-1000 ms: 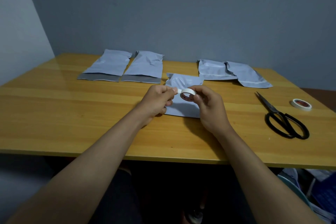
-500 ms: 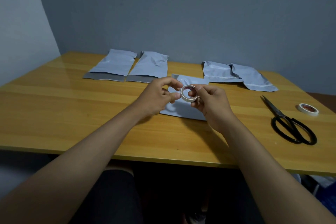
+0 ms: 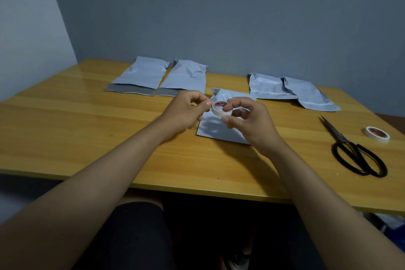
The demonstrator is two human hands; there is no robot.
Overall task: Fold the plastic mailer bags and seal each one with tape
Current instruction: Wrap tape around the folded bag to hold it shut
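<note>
My right hand (image 3: 247, 120) pinches a small white tape roll (image 3: 220, 108) between thumb and fingers, just above a folded grey mailer bag (image 3: 217, 129) lying mid-table. My left hand (image 3: 186, 112) has its fingers curled, and its thumb and fingertip touch the roll's left edge. Two unfolded mailer bags (image 3: 140, 75) (image 3: 184, 78) with grey flaps lie side by side at the back left. Two folded mailer bags (image 3: 267, 86) (image 3: 311, 96) overlap at the back right.
Black scissors (image 3: 355, 153) lie on the wooden table (image 3: 65, 127) at the right, blades pointing away. A second white tape roll (image 3: 377, 133) sits beyond them near the right edge. A grey wall stands behind the table. My legs are under the table's near edge.
Both hands have lifted the tape roll a little and turned it, so its red-labelled core faces up more. My left fingers moved from pinching the tape end to the roll's left edge.
</note>
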